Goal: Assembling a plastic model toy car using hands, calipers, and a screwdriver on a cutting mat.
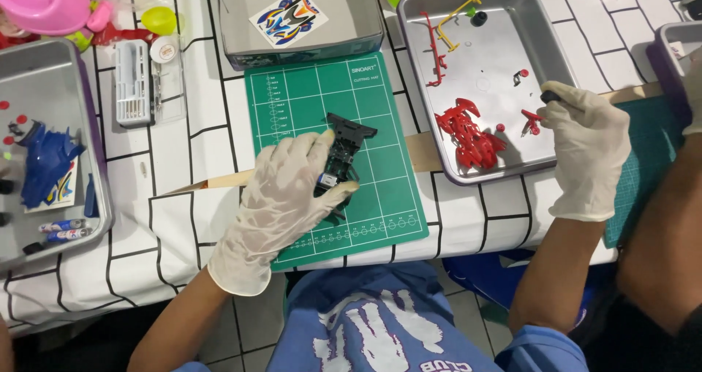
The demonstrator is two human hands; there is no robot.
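Note:
My left hand (281,196), in a white glove, grips a black toy car chassis (344,149) over the green cutting mat (380,204). A small blue-and-silver motor shows in the chassis by my thumb. My gloved right hand (589,156) reaches into the metal tray (512,17) on the right and pinches a small black part (550,96) at its fingertips. A red toy car body (468,131) and small red pieces (532,121) lie in that tray just left of my right hand.
A grey box lid with a sticker sheet (289,15) stands behind the mat. A tray at the left holds a blue car body (45,164). A clear parts case (146,80) lies left of the mat. Another person's arm (669,233) is at the right edge.

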